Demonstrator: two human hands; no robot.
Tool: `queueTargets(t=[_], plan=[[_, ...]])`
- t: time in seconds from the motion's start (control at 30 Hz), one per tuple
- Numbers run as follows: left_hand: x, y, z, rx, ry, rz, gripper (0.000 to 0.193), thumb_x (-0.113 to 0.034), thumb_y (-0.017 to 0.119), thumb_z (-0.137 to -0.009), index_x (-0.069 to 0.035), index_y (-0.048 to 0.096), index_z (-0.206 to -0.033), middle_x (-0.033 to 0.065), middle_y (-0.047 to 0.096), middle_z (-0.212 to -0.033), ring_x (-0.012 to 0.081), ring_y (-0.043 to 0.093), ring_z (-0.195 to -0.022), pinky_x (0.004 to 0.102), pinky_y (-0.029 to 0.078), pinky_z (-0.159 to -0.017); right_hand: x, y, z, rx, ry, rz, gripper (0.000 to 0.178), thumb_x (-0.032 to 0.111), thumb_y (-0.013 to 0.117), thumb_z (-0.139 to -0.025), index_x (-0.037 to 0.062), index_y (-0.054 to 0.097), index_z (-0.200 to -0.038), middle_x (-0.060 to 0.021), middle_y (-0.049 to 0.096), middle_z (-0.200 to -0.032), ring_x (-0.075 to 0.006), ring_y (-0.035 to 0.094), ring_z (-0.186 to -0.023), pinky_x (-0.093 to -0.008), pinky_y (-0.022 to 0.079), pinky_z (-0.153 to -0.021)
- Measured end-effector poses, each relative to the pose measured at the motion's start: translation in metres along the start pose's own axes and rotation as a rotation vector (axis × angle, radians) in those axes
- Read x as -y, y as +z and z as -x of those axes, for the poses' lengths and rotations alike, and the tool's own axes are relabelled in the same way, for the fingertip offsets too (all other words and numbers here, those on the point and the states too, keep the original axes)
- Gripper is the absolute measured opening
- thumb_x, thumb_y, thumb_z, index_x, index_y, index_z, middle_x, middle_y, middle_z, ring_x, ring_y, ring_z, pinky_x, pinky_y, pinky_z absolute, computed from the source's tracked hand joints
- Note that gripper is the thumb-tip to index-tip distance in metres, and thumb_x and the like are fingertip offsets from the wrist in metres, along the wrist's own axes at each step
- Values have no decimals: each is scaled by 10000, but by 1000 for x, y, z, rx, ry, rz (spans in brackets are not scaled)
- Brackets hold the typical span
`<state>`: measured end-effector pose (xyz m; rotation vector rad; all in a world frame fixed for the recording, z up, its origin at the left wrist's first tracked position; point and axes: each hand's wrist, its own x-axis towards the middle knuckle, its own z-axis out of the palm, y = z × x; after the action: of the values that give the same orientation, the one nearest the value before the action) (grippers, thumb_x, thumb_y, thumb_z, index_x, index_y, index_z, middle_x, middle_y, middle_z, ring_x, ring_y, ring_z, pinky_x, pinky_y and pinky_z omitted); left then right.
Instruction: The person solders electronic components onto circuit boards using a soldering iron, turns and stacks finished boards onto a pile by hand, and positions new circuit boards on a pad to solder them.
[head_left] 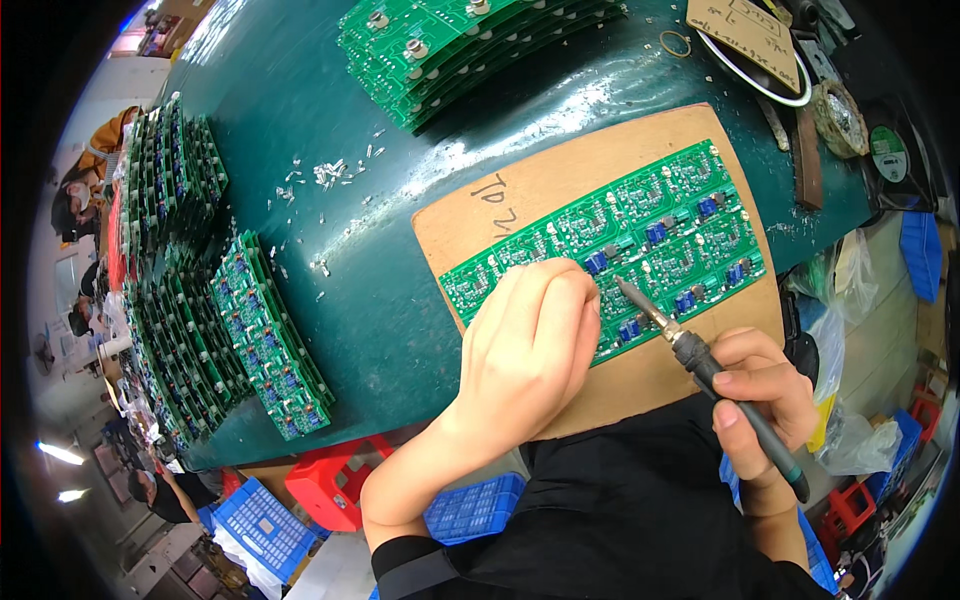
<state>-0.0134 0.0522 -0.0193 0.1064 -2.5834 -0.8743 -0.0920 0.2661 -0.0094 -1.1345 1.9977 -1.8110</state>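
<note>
A green circuit board panel with blue parts and small components lies at a slant on a sheet of brown cardboard. My right hand grips a soldering iron by its dark handle, the metal tip pointing up and left at the middle of the panel. From this view I cannot tell whether the tip touches the board. Bent over the panel's lower left part, my left hand has its fingers pinched together close to the iron's tip. Whatever those fingertips hold is hidden.
Stacked green boards stand at the back and along the left edge of the green table. Small clear bits lie scattered between them. A tape roll sits far right. Below are a red stool and blue crates.
</note>
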Motion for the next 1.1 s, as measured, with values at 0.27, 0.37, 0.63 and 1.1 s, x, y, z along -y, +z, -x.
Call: queueTargets(t=[0.27,0.37,0.63,1.1], plan=[[-7,4,-3,-26,30,-159,193,31,729,-705,-41,616,-845,76,622,-841,231,603,-695,322,490,-594,0,-6,-8,59,-56,38,188,49,651,-786,-29,620,-954,-74,476,-535,-277,581,-660,-409,494,-658],[-8,7,-3,-43,64,-225,194,22,730,-703,-45,616,-845,73,616,-833,226,594,-682,316,480,-578,0,-9,-6,-34,-51,8,176,55,641,-796,-29,613,-948,-79,487,-539,-268,577,-648,-410,490,-644],[-11,7,-7,-11,55,-256,186,22,725,-706,-46,616,-841,74,609,-829,234,590,-685,327,480,-589,-2,-13,-8,-17,17,-50,165,82,645,-810,-10,616,-943,-76,487,-533,-263,573,-661,-387,479,-634],[-13,11,-6,-36,-7,-235,187,34,722,-716,-43,629,-859,81,620,-833,242,607,-713,334,495,-613,-28,-51,-75,251,376,-443,211,108,652,-658,-47,657,-803,-127,596,-808,-106,476,-709,-245,344,-620]])
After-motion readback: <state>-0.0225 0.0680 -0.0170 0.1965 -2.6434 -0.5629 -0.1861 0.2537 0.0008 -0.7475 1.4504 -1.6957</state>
